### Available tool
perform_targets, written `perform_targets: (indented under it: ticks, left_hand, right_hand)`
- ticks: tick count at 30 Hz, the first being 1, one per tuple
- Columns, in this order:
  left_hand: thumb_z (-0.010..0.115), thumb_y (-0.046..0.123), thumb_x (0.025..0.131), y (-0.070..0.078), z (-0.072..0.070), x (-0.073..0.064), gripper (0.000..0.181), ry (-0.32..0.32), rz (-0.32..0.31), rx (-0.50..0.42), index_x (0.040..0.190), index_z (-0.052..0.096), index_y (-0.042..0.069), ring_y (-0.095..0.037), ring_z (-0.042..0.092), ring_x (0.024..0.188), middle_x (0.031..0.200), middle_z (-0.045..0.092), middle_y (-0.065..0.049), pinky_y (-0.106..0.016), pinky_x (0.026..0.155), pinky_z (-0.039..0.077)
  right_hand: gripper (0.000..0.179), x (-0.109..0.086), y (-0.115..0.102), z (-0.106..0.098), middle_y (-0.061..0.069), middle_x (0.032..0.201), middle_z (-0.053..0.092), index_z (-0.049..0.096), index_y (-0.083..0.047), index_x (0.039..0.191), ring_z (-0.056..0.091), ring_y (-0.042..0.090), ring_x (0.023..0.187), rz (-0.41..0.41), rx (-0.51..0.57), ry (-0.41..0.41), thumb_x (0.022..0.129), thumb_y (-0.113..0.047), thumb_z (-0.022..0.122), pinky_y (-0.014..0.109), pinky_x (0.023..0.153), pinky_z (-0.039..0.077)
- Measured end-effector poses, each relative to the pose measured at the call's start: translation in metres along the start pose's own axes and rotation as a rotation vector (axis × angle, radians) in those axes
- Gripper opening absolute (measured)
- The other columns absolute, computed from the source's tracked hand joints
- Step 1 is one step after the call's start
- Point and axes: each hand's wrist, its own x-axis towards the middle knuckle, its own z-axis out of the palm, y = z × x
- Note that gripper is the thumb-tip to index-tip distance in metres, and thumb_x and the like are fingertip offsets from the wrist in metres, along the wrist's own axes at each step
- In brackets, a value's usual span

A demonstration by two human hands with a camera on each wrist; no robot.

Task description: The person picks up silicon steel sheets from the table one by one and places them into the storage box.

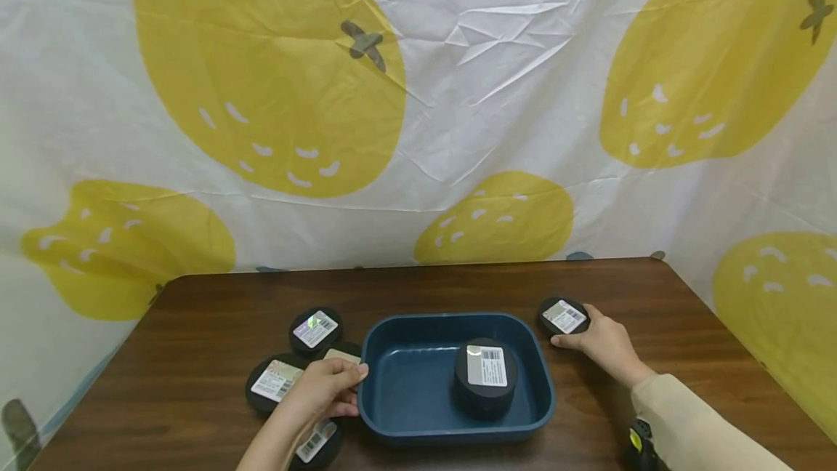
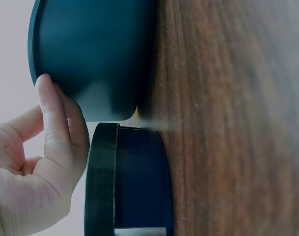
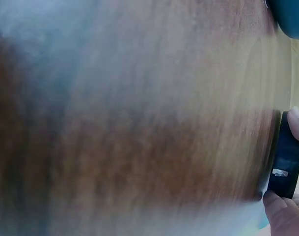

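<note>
Left hand pinches the blue tray by its rim, right hand grips black tub just right of tray; best brace tray, hold tub level.

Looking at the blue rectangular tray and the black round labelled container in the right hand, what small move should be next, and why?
Probably the right hand should lift the black round labelled container toward the blue rectangular tray: the hand grips it beside the tray, the left hand pinches the rim, and a similar container inside leaves room on the left.
</note>
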Motion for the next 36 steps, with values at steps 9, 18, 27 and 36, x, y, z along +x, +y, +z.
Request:
perform_targets:
  ticks: [9,18,27,36]
  left_hand:
    - [0.057,0.014,0.092,0.001,0.000,-0.001,0.023,-0.018,0.011,-0.008,0.095,0.056,-0.009,-0.009,0.055,0.055,0.067,0.055,-0.003,-0.020,0.053,0.052]
    - [0.056,0.014,0.093,0.001,0.000,0.000,0.024,-0.021,0.015,-0.001,0.097,0.056,-0.010,-0.009,0.055,0.055,0.066,0.055,-0.003,-0.021,0.053,0.052]
    - [0.056,0.014,0.093,-0.001,0.000,0.003,0.025,-0.029,0.013,0.008,0.098,0.055,-0.011,-0.010,0.055,0.055,0.065,0.055,-0.003,-0.021,0.053,0.052]
    - [0.056,0.013,0.093,-0.001,0.000,0.001,0.026,-0.026,0.020,0.005,0.099,0.055,-0.012,-0.010,0.055,0.054,0.065,0.055,-0.003,-0.021,0.053,0.052]
  right_hand:
    - [0.098,-0.003,0.000,-0.006,0.039,0.111,0.053,0.038,0.016,0.129,0.055,0.046,0.095,-0.019,-0.015,0.016,0.065,-0.046,0.080,0.052,0.078,0.045]
    - [0.096,-0.007,0.000,-0.011,0.034,0.106,0.058,0.039,0.012,0.132,0.058,0.037,0.087,-0.069,-0.011,0.024,0.066,-0.045,0.080,0.046,0.072,0.047]
    - [0.101,-0.012,-0.007,-0.018,0.035,0.111,0.056,0.035,0.013,0.134,0.057,0.037,0.091,-0.091,0.001,-0.012,0.066,-0.047,0.079,0.046,0.075,0.047]
    - [0.099,-0.016,-0.012,-0.022,0.031,0.111,0.058,0.036,0.009,0.136,0.057,0.036,0.093,-0.109,0.020,-0.019,0.066,-0.045,0.080,0.045,0.076,0.047]
